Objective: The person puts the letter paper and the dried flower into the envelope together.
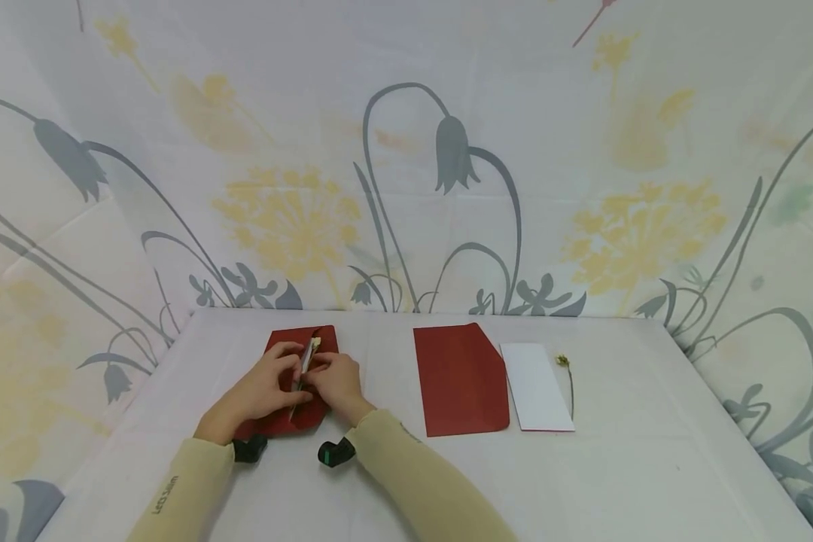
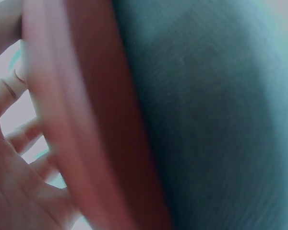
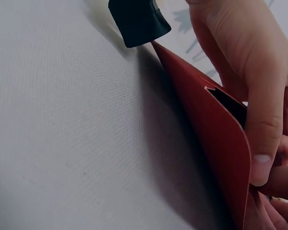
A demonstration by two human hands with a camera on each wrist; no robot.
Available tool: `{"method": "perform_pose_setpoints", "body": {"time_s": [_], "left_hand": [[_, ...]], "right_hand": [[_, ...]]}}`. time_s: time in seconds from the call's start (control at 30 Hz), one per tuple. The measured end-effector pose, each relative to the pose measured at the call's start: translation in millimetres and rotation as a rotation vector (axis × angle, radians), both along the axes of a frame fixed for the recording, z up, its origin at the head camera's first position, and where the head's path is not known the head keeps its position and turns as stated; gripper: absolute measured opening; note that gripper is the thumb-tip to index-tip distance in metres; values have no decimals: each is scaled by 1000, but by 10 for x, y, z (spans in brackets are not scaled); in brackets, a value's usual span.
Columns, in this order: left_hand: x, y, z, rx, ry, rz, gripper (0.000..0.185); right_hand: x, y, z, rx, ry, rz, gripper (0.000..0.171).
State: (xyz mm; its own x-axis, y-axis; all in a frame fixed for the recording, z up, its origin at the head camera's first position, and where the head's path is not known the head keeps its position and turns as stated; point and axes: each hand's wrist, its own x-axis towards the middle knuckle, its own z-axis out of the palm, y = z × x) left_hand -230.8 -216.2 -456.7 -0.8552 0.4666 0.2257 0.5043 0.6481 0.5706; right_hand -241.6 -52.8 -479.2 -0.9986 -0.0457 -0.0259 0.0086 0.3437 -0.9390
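At the left of the table, my left hand grips a red envelope by its opening, tilted up off the cloth. Its thumb lies over the edge in the right wrist view, where the left hand comes from the top. A thin dried flower and a whitish strip, perhaps a card, stand in the opening. My right hand pinches the flower's stem, though the fingertips are partly hidden. In the left wrist view the envelope is a blurred red band beside the left palm.
Right of the hands lies a second red envelope, flap to the right. A white card touches its edge, and another dried flower lies beside the card. Black wrist cameras hang below both sleeves. A flower-print cloth backs the table.
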Motion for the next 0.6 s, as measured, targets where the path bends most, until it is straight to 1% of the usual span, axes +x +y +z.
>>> {"method": "perform_pose_setpoints", "body": {"time_s": [0.13,0.27,0.5,0.6], "left_hand": [[-2,-7,14,7,5,5,34],[20,-2,40,13,9,5,34],[50,10,59,2,6,4,35],[40,12,49,-2,17,2,35]], "right_hand": [[-7,-1,14,44,3,11,32],[-15,-2,6,92,-5,13,30],[-9,-6,6,118,-38,34,25],[-4,6,26,128,-24,51,22]]}}
